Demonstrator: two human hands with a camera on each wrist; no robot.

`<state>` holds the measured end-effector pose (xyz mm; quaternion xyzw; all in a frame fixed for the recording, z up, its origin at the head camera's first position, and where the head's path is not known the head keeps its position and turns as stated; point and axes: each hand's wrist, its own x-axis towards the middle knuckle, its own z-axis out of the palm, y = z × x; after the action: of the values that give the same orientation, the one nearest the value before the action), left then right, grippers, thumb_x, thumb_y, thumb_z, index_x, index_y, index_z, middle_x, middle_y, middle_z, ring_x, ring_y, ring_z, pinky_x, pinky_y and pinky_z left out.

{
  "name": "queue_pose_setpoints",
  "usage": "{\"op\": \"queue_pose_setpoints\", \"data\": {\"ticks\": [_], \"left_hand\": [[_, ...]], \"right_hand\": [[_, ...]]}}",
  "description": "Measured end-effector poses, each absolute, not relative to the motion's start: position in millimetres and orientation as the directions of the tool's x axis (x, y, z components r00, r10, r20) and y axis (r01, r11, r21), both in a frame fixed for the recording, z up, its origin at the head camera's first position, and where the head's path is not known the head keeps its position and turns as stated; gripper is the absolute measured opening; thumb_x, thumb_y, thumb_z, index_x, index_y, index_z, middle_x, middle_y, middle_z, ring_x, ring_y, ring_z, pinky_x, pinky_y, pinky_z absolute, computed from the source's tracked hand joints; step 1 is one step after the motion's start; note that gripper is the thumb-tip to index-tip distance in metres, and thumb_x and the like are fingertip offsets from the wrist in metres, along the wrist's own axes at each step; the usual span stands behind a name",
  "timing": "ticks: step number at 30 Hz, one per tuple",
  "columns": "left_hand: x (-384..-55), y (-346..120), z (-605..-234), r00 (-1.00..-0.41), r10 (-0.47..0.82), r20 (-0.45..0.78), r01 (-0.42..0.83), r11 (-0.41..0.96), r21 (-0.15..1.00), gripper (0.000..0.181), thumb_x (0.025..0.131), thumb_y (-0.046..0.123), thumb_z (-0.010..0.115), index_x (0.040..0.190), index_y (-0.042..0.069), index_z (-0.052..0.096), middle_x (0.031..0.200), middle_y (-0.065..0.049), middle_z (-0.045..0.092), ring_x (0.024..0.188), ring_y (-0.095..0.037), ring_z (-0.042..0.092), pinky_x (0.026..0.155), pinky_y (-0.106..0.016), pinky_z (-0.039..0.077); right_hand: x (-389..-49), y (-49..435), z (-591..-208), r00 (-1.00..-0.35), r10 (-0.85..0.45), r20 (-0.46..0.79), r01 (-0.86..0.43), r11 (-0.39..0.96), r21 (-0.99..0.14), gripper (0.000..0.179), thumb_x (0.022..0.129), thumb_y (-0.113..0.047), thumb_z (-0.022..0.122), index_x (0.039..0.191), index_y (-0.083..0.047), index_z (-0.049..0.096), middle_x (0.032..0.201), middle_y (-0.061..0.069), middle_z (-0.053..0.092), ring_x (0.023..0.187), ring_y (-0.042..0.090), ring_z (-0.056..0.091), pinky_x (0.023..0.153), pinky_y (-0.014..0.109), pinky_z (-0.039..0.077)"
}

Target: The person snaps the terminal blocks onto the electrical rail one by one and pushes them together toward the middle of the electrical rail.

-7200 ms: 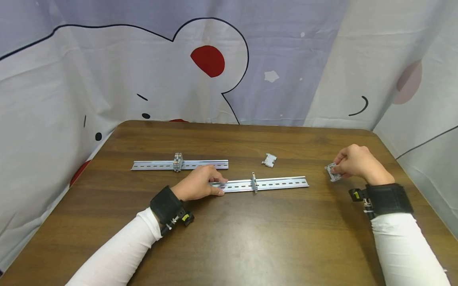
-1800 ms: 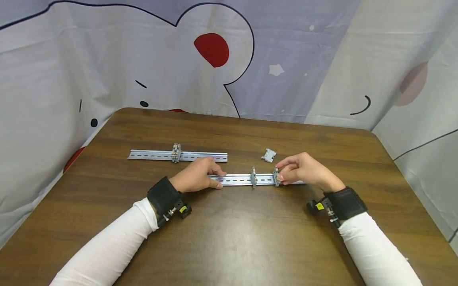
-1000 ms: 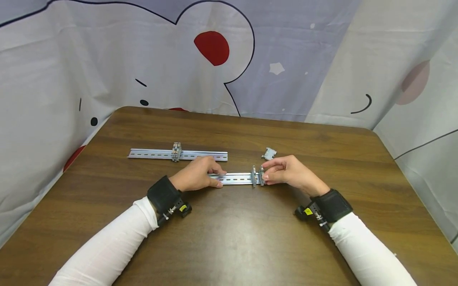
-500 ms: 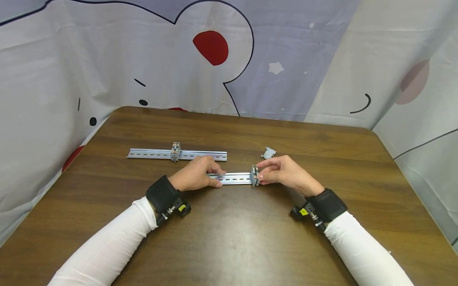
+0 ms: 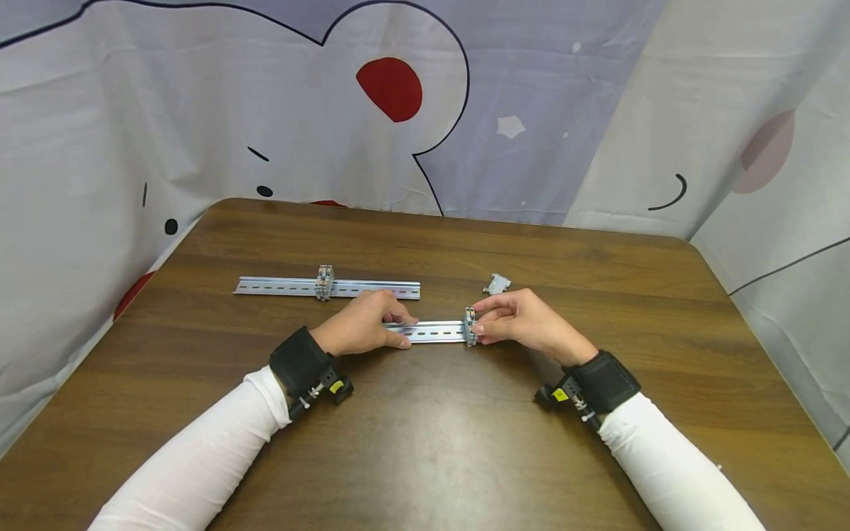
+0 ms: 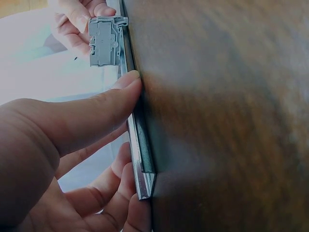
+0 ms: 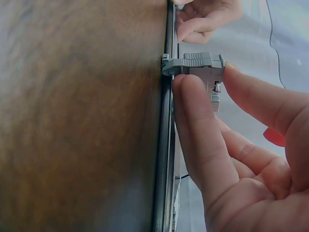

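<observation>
My left hand [image 5: 361, 324] pinches the near metal DIN rail [image 5: 434, 332] at its left part, thumb on the front edge and fingers behind. Farther right on that rail, two grey terminal blocks [image 5: 469, 327] stand upright, side by side. My right hand [image 5: 521, 317] pinches the right-hand block between thumb and fingers. In the left wrist view, the broad grey face of a terminal block [image 6: 104, 42] rises from the rail. The right wrist view has its ribbed end, a terminal block [image 7: 198, 63] seated at the rail [image 7: 166, 145]. My right hand covers the rail's right end in the head view.
Behind and to the left lies a second DIN rail [image 5: 282, 286] carrying a small cluster of terminal blocks [image 5: 324, 282]. One loose terminal block [image 5: 497, 284] lies flat beyond my right hand. The brown wooden table [image 5: 425, 442] ends at a printed curtain [image 5: 265, 110].
My right hand fetched a terminal block from the table's right, brought it onto the rail and slid it left against the standing one. My left hand stays on the rail.
</observation>
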<state>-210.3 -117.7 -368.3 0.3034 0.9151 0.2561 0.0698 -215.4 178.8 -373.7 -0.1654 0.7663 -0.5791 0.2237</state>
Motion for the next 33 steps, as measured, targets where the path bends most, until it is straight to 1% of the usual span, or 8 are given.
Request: {"op": "queue_pose_setpoints", "data": {"ticks": [6, 10, 15, 20, 23, 28, 30, 33], "left_hand": [[-211.6, -118.1, -371.2, -0.802, 0.597, 0.034, 0.529, 0.682, 0.505, 0.036, 0.078, 0.024, 0.083, 0.112, 0.014, 0.075, 0.096, 0.0, 0.065, 0.093, -0.019, 0.06, 0.08, -0.034, 0.049], [-211.9, -118.0, -372.1, -0.797, 0.603, 0.037, 0.536, 0.678, 0.502, 0.036, 0.079, 0.025, 0.083, 0.112, 0.014, 0.075, 0.096, 0.0, 0.065, 0.093, -0.019, 0.06, 0.08, -0.034, 0.049], [-211.0, -118.5, -371.1, -0.802, 0.597, 0.035, 0.528, 0.68, 0.509, 0.035, 0.078, 0.024, 0.083, 0.111, 0.014, 0.076, 0.098, -0.001, 0.065, 0.094, -0.019, 0.06, 0.08, -0.034, 0.049], [-210.7, -118.5, -370.2, -0.803, 0.594, 0.033, 0.524, 0.679, 0.514, 0.035, 0.079, 0.024, 0.083, 0.111, 0.013, 0.076, 0.099, -0.001, 0.066, 0.095, -0.02, 0.061, 0.081, -0.035, 0.049], [-210.6, -118.4, -369.7, -0.803, 0.595, 0.035, 0.526, 0.679, 0.513, 0.035, 0.079, 0.024, 0.083, 0.111, 0.014, 0.076, 0.098, -0.001, 0.065, 0.094, -0.02, 0.061, 0.081, -0.035, 0.049], [-210.7, -118.7, -369.4, -0.801, 0.598, 0.039, 0.531, 0.678, 0.509, 0.035, 0.078, 0.024, 0.083, 0.111, 0.014, 0.076, 0.096, -0.001, 0.065, 0.093, -0.02, 0.061, 0.08, -0.034, 0.049], [-210.6, -118.6, -369.6, -0.802, 0.596, 0.038, 0.529, 0.68, 0.508, 0.035, 0.078, 0.024, 0.083, 0.111, 0.014, 0.076, 0.096, -0.001, 0.065, 0.093, -0.02, 0.061, 0.08, -0.034, 0.049], [-210.3, -118.6, -369.9, -0.804, 0.593, 0.038, 0.527, 0.683, 0.505, 0.035, 0.078, 0.025, 0.083, 0.111, 0.014, 0.076, 0.097, -0.001, 0.065, 0.094, -0.02, 0.061, 0.08, -0.034, 0.049]], "right_hand": [[-215.3, 179.2, -371.6, -0.838, -0.524, -0.154, 0.004, 0.275, -0.961, 0.042, 0.088, -0.004, 0.071, 0.126, 0.007, 0.058, 0.102, 0.022, 0.069, 0.084, 0.03, 0.07, 0.079, 0.043, 0.056], [-216.8, 181.8, -368.2, -0.863, -0.485, -0.141, -0.05, 0.36, -0.932, 0.037, 0.091, -0.008, 0.068, 0.124, 0.006, 0.06, 0.101, 0.021, 0.071, 0.082, 0.033, 0.07, 0.075, 0.042, 0.057], [-224.1, 185.4, -364.0, -0.923, -0.384, -0.012, -0.251, 0.625, -0.739, 0.029, 0.09, -0.017, 0.069, 0.114, 0.0, 0.068, 0.087, 0.012, 0.074, 0.067, 0.023, 0.07, 0.063, 0.035, 0.056], [-229.6, 187.5, -362.6, -0.924, -0.364, 0.118, -0.369, 0.767, -0.524, 0.024, 0.089, -0.016, 0.07, 0.108, -0.001, 0.071, 0.086, 0.005, 0.072, 0.075, 0.017, 0.067, 0.069, 0.034, 0.052], [-230.4, 189.0, -363.6, -0.902, -0.409, 0.137, -0.426, 0.792, -0.438, 0.031, 0.088, -0.015, 0.071, 0.116, -0.001, 0.068, 0.095, 0.011, 0.067, 0.083, 0.022, 0.061, 0.073, 0.037, 0.049], [-228.5, 192.6, -363.8, -0.858, -0.511, 0.045, -0.497, 0.807, -0.318, 0.05, 0.093, -0.014, 0.065, 0.14, -0.003, 0.052, 0.131, 0.025, 0.05, 0.111, 0.04, 0.054, 0.092, 0.052, 0.045], [-228.4, 194.4, -362.7, -0.85, -0.527, 0.007, -0.506, 0.813, -0.288, 0.05, 0.095, -0.015, 0.062, 0.142, -0.004, 0.05, 0.14, 0.027, 0.044, 0.122, 0.046, 0.049, 0.099, 0.056, 0.041], [-229.5, 198.4, -359.1, -0.862, -0.507, -0.013, -0.485, 0.832, -0.27, 0.042, 0.096, -0.018, 0.061, 0.135, -0.002, 0.057, 0.141, 0.028, 0.045, 0.125, 0.047, 0.048, 0.101, 0.056, 0.04]]}}
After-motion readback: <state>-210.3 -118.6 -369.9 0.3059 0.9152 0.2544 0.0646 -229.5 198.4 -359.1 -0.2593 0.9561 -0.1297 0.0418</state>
